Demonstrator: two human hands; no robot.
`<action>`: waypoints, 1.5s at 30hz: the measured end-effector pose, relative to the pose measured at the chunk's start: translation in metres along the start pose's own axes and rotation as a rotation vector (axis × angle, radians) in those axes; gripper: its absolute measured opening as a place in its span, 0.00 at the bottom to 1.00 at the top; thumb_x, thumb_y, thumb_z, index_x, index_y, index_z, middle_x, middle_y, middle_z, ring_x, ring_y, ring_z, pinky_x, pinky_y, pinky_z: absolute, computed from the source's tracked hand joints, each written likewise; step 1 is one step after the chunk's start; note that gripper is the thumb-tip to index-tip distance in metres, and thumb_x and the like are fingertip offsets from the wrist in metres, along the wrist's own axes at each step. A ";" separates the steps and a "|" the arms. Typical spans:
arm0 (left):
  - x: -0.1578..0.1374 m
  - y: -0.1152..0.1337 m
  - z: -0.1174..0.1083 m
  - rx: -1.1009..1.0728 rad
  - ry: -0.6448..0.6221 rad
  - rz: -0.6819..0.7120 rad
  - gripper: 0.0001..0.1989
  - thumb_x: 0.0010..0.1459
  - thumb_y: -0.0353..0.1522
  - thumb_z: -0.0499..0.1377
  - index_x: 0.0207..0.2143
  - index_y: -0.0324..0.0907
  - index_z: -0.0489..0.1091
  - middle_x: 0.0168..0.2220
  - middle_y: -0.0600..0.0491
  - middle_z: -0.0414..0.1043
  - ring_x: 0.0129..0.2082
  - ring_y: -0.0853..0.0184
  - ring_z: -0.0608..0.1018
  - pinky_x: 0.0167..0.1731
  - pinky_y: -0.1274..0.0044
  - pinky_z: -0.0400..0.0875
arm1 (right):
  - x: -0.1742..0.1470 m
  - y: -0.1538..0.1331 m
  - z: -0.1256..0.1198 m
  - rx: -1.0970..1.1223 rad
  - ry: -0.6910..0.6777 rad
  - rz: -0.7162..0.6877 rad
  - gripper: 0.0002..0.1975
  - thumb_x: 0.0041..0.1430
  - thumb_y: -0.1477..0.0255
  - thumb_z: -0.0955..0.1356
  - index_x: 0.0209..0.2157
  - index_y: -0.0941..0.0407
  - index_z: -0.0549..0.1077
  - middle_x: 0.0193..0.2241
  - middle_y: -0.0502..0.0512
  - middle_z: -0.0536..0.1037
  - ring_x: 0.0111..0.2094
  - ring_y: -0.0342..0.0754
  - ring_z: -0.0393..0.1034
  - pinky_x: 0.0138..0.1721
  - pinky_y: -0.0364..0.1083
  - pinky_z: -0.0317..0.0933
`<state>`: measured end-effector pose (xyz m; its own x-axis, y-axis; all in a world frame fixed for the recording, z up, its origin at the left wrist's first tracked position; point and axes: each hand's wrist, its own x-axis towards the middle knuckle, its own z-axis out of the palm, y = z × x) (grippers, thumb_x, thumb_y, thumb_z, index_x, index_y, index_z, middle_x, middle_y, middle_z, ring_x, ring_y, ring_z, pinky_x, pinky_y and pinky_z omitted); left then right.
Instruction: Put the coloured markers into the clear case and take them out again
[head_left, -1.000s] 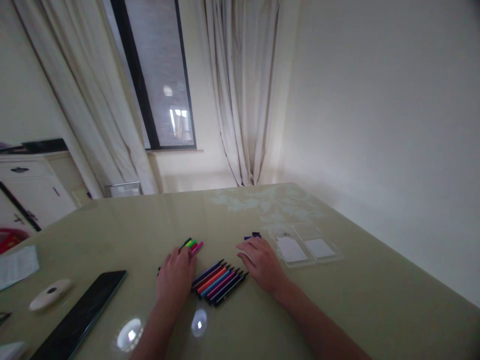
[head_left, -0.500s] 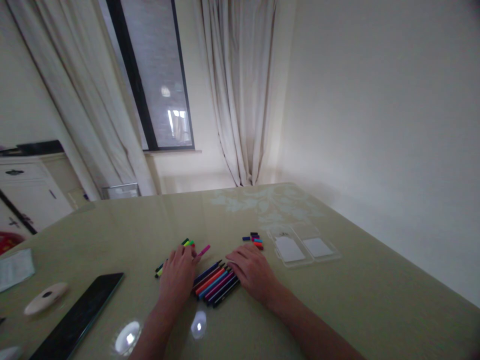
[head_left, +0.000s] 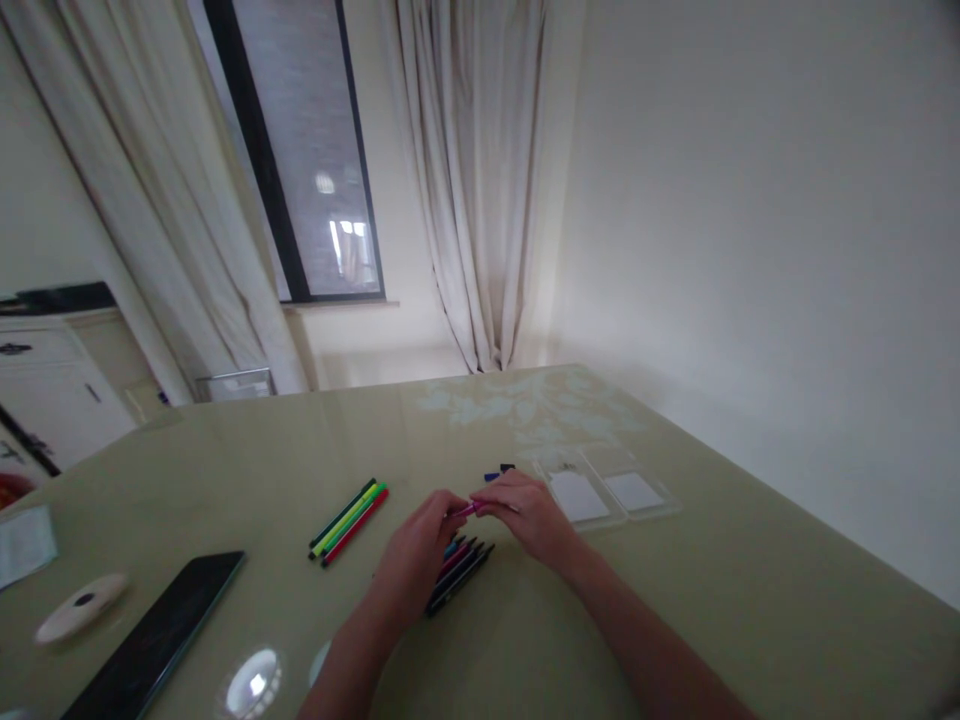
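Observation:
A pink marker is held level between my two hands above the table. My left hand is closed round its left part, and the fingers of my right hand pinch its right end. Beneath my left hand lies a row of uncapped markers with dark tips, partly covered by that hand. To the left, several capped markers in black, yellow-green, green and red lie side by side. Small loose caps show just behind my right hand, which hides most of them.
An open clear plastic case with white cards lies at the right. On the left are a dark tablet or phone, a pale oval object and a pale folded sheet. The table meets a wall at right.
My left hand has moved right from the capped markers, carrying the pink marker. My right hand has left the uncapped row and closed on the marker's other end.

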<state>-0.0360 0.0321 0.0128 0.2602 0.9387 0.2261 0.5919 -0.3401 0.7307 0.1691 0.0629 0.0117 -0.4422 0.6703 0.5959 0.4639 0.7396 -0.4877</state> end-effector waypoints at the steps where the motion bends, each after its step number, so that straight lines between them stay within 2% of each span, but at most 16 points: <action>1: 0.001 0.002 0.001 0.023 -0.003 -0.002 0.10 0.68 0.39 0.51 0.41 0.47 0.70 0.41 0.53 0.78 0.41 0.63 0.77 0.45 0.73 0.69 | 0.001 0.001 0.000 0.004 0.004 0.001 0.15 0.71 0.61 0.66 0.43 0.52 0.83 0.36 0.54 0.85 0.39 0.48 0.77 0.44 0.46 0.67; 5: 0.002 -0.005 -0.006 0.145 0.002 -0.038 0.10 0.69 0.39 0.49 0.41 0.47 0.68 0.41 0.53 0.78 0.40 0.63 0.78 0.41 0.74 0.68 | 0.000 0.018 -0.011 0.001 0.069 0.041 0.13 0.70 0.62 0.67 0.41 0.51 0.84 0.35 0.54 0.85 0.39 0.50 0.78 0.45 0.49 0.69; 9: -0.003 -0.032 -0.031 0.318 0.130 -0.194 0.12 0.71 0.38 0.46 0.41 0.46 0.67 0.42 0.51 0.77 0.40 0.62 0.78 0.41 0.73 0.68 | -0.008 0.047 -0.036 -0.095 0.383 0.273 0.15 0.68 0.60 0.67 0.39 0.51 0.84 0.38 0.58 0.84 0.40 0.55 0.78 0.46 0.55 0.70; 11: -0.005 -0.043 -0.038 0.445 0.152 -0.236 0.12 0.71 0.36 0.46 0.40 0.44 0.67 0.43 0.48 0.76 0.44 0.60 0.78 0.45 0.71 0.68 | -0.011 0.055 -0.040 -0.171 0.415 0.317 0.15 0.68 0.61 0.66 0.39 0.52 0.84 0.37 0.59 0.82 0.40 0.55 0.76 0.46 0.56 0.70; 13: -0.006 -0.048 -0.037 0.525 0.119 -0.240 0.11 0.70 0.33 0.48 0.39 0.42 0.69 0.43 0.45 0.75 0.46 0.58 0.77 0.48 0.69 0.68 | -0.010 0.055 -0.032 -0.247 0.358 0.318 0.14 0.68 0.63 0.67 0.39 0.54 0.83 0.36 0.59 0.79 0.38 0.54 0.74 0.43 0.54 0.70; 15: -0.006 -0.048 -0.031 0.528 0.071 -0.233 0.10 0.68 0.33 0.51 0.38 0.41 0.71 0.43 0.45 0.75 0.47 0.57 0.77 0.50 0.69 0.67 | -0.007 0.050 -0.016 -0.308 0.227 0.295 0.12 0.68 0.67 0.67 0.39 0.55 0.83 0.36 0.58 0.77 0.39 0.52 0.73 0.42 0.51 0.69; 18: -0.004 -0.044 -0.025 0.437 0.022 -0.243 0.12 0.68 0.35 0.52 0.37 0.41 0.75 0.41 0.46 0.77 0.46 0.58 0.77 0.49 0.69 0.68 | -0.001 0.041 0.006 -0.411 0.030 0.271 0.10 0.68 0.73 0.67 0.39 0.54 0.82 0.37 0.57 0.77 0.41 0.51 0.71 0.45 0.48 0.67; 21: -0.004 -0.042 -0.028 0.353 -0.004 -0.272 0.14 0.68 0.35 0.52 0.37 0.42 0.77 0.40 0.48 0.78 0.44 0.60 0.79 0.45 0.71 0.69 | 0.003 0.038 0.016 -0.494 -0.066 0.279 0.10 0.70 0.74 0.65 0.40 0.55 0.81 0.39 0.57 0.79 0.44 0.52 0.71 0.47 0.48 0.65; 23: -0.005 -0.042 -0.035 0.400 0.068 -0.322 0.14 0.69 0.33 0.51 0.41 0.41 0.77 0.42 0.48 0.79 0.44 0.60 0.79 0.45 0.71 0.69 | 0.003 0.038 0.017 -0.531 -0.099 0.288 0.11 0.71 0.74 0.65 0.41 0.56 0.80 0.40 0.58 0.80 0.44 0.52 0.72 0.48 0.48 0.64; 27: -0.013 -0.046 -0.049 0.709 0.271 -0.448 0.14 0.69 0.32 0.49 0.48 0.40 0.73 0.47 0.43 0.77 0.47 0.54 0.77 0.45 0.67 0.69 | 0.002 0.038 0.016 -0.591 -0.145 0.288 0.10 0.71 0.72 0.65 0.41 0.56 0.79 0.40 0.58 0.81 0.44 0.53 0.72 0.47 0.50 0.62; 30: -0.017 -0.048 -0.052 0.805 0.260 -0.464 0.11 0.69 0.33 0.52 0.45 0.41 0.73 0.46 0.44 0.77 0.47 0.53 0.77 0.43 0.67 0.71 | 0.002 0.036 0.016 -0.624 -0.126 0.270 0.11 0.71 0.71 0.65 0.40 0.55 0.80 0.40 0.59 0.81 0.45 0.55 0.71 0.48 0.52 0.61; 34: -0.016 -0.051 -0.052 0.791 0.207 -0.482 0.10 0.68 0.35 0.53 0.43 0.42 0.74 0.45 0.45 0.77 0.48 0.53 0.76 0.44 0.68 0.71 | 0.003 0.035 0.016 -0.634 -0.078 0.254 0.11 0.71 0.70 0.65 0.40 0.54 0.80 0.40 0.58 0.80 0.45 0.54 0.70 0.47 0.51 0.62; 38: -0.010 -0.046 -0.046 0.759 0.189 -0.401 0.11 0.69 0.34 0.52 0.42 0.43 0.75 0.47 0.46 0.77 0.50 0.54 0.75 0.49 0.67 0.68 | 0.003 0.029 0.012 -0.544 -0.033 0.258 0.08 0.69 0.72 0.67 0.44 0.54 0.79 0.43 0.58 0.80 0.47 0.55 0.70 0.49 0.52 0.64; 42: -0.002 -0.030 -0.027 0.570 0.121 -0.158 0.11 0.70 0.32 0.50 0.43 0.43 0.71 0.45 0.48 0.77 0.48 0.57 0.76 0.48 0.68 0.67 | -0.001 0.010 0.013 -0.269 0.037 0.172 0.16 0.68 0.67 0.68 0.56 0.54 0.74 0.48 0.59 0.79 0.47 0.53 0.72 0.51 0.52 0.65; 43: -0.001 -0.026 -0.022 0.507 0.083 -0.100 0.11 0.71 0.32 0.49 0.43 0.43 0.70 0.43 0.48 0.77 0.46 0.59 0.77 0.47 0.69 0.67 | -0.002 0.005 0.014 -0.197 0.035 0.147 0.17 0.69 0.66 0.68 0.57 0.53 0.73 0.48 0.59 0.79 0.47 0.52 0.73 0.51 0.51 0.66; 45: -0.001 -0.020 -0.012 0.406 0.032 -0.015 0.11 0.71 0.31 0.47 0.43 0.43 0.69 0.43 0.49 0.77 0.43 0.61 0.77 0.45 0.71 0.67 | -0.003 -0.003 0.017 -0.100 0.014 0.114 0.14 0.70 0.65 0.68 0.53 0.53 0.76 0.45 0.56 0.81 0.45 0.50 0.75 0.50 0.48 0.66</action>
<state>-0.0569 0.0388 0.0061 0.2296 0.9427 0.2419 0.8503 -0.3152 0.4214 0.1563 0.0597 0.0007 -0.3724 0.7479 0.5495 0.5848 0.6489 -0.4868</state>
